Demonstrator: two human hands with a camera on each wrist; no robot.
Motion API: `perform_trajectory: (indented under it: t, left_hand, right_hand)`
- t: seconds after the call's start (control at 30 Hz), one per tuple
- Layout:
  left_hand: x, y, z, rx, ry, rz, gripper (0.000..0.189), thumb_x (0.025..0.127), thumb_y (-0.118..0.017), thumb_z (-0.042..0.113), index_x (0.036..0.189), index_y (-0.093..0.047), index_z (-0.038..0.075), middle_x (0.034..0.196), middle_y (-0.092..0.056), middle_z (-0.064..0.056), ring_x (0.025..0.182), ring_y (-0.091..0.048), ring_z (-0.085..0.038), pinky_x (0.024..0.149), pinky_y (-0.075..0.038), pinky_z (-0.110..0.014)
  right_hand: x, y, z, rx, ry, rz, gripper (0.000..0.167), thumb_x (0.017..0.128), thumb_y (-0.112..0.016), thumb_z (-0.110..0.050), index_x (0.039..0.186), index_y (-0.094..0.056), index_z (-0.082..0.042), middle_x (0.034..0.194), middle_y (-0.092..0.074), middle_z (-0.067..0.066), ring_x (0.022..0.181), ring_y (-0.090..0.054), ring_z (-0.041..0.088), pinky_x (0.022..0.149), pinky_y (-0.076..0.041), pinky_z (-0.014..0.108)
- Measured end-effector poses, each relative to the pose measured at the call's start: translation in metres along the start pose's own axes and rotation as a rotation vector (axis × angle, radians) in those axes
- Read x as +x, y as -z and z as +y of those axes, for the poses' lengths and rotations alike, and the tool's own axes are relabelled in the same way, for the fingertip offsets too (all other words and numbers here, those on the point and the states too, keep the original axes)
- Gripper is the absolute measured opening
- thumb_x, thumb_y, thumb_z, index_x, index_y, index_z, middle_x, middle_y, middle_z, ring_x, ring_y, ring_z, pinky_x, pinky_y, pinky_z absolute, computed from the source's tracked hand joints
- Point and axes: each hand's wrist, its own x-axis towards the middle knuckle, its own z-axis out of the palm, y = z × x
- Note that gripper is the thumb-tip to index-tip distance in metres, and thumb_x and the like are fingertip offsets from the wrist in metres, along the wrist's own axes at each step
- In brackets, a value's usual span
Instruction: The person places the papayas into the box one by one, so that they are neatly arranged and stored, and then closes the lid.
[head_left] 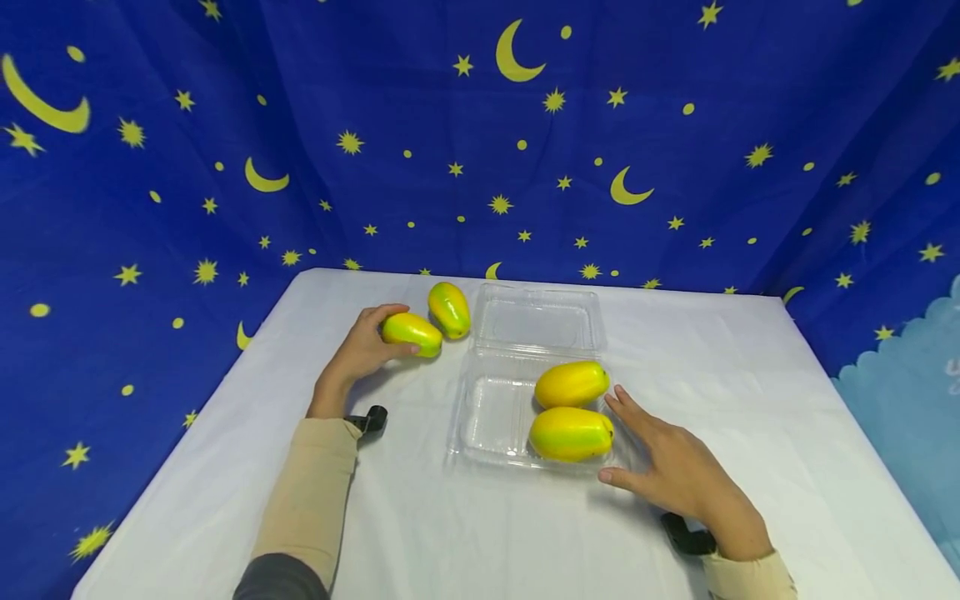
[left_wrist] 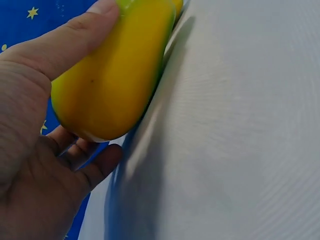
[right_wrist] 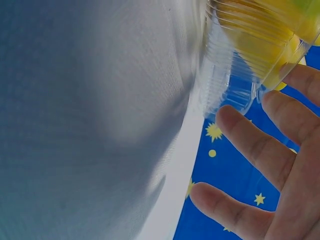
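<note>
Grasping one papaya (head_left: 414, 334) with the left hand (head_left: 363, 346), at ten o'clock from the clear clamshell (head_left: 491, 417); with the right hand (head_left: 678, 471) spread, empty, at four. Apparently half done, with two boxed papayas (head_left: 572, 435), leaving two outside.

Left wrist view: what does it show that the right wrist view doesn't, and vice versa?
Only the left wrist view shows the left hand and the yellow-green fruit it holds. Only the right wrist view shows the right hand, beside a clear plastic container with other yellow fruit inside. Both share the white tablecloth and blue star-patterned backdrop.
</note>
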Motion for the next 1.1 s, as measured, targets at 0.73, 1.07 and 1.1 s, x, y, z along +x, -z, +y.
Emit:
perform_trajectory:
  t: [0.73,1.07,1.1]
  left_hand:
    - [0.0,0.005,0.034,-0.026,-0.08,0.061,0.082,0.071,-0.091,0.04,0.137,-0.047,0.018,0.139,-0.047,-0.009,0.122,-0.049,-0.029,0.109,-0.038,-0.051]
    - [-0.009,-0.016,0.077,-0.021,-0.103,0.124,0.086,0.071,-0.085,0.058,0.137,-0.046,0.019,0.135,-0.048,-0.01,0.119,-0.05,-0.028,0.105,-0.042,-0.049]
    - [-0.01,-0.02,0.08,-0.025,-0.11,0.123,0.085,0.072,-0.084,0.059,0.136,-0.045,0.019,0.135,-0.049,-0.009,0.118,-0.051,-0.027,0.104,-0.043,-0.048]
  right_hand:
    - [-0.004,0.0,0.003,-0.002,-0.001,0.021,0.1,0.08,-0.066,-0.073,0.159,-0.029,-0.024,0.165,-0.03,0.002,0.126,-0.059,0.041,0.096,-0.051,0.06]
    - [-0.001,-0.001,0.002,0.001,0.006,0.015,0.1,0.08,-0.066,-0.073,0.159,-0.03,-0.024,0.165,-0.029,0.001,0.129,-0.057,0.04,0.098,-0.05,0.06]
    - [-0.001,-0.001,0.001,0.001,0.008,0.015,0.1,0.08,-0.066,-0.073,0.159,-0.03,-0.023,0.165,-0.029,0.001,0.129,-0.057,0.04,0.098,-0.05,0.06]
